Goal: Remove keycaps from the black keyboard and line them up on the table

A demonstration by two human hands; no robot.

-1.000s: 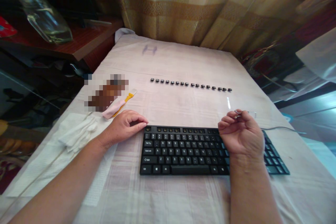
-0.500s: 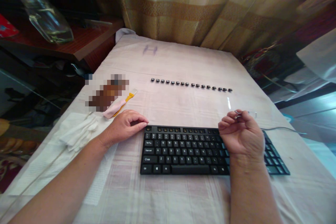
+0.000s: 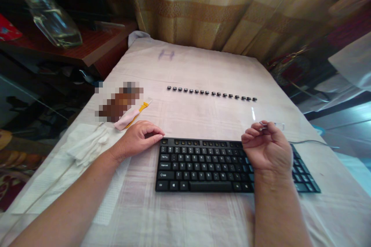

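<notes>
Pinching a clear, wire-ended tool [image 3: 279, 126] in the right hand [image 3: 266, 147], over the near black keyboard [image 3: 205, 166]: reading Tab, Caps Lock, Shift! At its far-left corner with the left hand [image 3: 139, 139]; can't tell if gripping.

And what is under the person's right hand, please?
The black keyboard runs beneath the right hand; its keys show on both sides, but those that it covers cannot be seen.

black keyboard [image 3: 207, 166] | lying flat | small black keycaps [image 3: 206, 92] | lined up beyond
</notes>
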